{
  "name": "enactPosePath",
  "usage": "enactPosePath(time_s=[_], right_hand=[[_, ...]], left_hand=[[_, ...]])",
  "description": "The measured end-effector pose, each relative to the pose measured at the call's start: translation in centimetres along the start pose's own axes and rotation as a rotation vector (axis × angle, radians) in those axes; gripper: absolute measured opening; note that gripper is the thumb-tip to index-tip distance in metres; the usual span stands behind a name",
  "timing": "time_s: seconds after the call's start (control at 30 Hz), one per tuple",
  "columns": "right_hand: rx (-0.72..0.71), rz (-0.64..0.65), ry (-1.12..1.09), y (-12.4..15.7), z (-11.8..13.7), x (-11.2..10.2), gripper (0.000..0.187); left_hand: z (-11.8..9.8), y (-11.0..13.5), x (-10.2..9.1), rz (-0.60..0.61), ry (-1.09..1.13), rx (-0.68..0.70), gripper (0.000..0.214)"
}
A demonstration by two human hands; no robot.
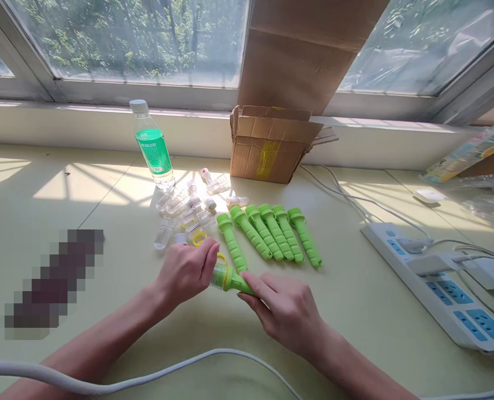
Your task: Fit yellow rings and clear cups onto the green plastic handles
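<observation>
My left hand (189,268) is closed around the clear, ribbed plastic end of a small tube, mostly hidden by my fingers. A yellow loop (222,259) circles the joint between that end and a green plastic handle (236,282). My right hand (286,311) grips the handle between thumb and fingers, its far part hidden in my grasp. Just beyond lie several green ridged handles (274,233) in a rough row. Left of them is a loose heap of clear plastic tubes (199,216), some with white pieces, and another yellow loop (199,239).
A water bottle (153,150) with a green label stands behind the heap. An open cardboard box (272,144) sits against the windowsill. On the right lies a white power strip (434,289) with plugs and cables. A pale cable (167,372) crosses the near edge, over my left forearm.
</observation>
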State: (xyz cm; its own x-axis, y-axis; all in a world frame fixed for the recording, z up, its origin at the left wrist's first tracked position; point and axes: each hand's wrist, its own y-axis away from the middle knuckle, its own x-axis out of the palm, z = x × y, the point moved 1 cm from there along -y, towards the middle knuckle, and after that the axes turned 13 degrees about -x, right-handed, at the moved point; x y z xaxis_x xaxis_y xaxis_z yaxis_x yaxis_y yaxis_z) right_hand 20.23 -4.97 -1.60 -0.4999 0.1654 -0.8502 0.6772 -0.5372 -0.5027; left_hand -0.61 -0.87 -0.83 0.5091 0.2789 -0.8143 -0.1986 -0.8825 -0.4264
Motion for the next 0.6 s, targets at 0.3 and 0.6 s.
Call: enactPosePath(time_s=[0.3, 0.6], right_hand=[[0.304, 0.235, -0.722, -1.0, -0.4, -0.4, 0.033], [-0.266, -0.055, 0.403, 0.0, -1.2, -0.3, 0.037]], left_hand=[[0.3, 0.1, -0.7, -0.218, 0.029, 0.395, 0.016], [-1.1, -0.8, -0.6, 0.381, 0.107, -0.333, 0.047]])
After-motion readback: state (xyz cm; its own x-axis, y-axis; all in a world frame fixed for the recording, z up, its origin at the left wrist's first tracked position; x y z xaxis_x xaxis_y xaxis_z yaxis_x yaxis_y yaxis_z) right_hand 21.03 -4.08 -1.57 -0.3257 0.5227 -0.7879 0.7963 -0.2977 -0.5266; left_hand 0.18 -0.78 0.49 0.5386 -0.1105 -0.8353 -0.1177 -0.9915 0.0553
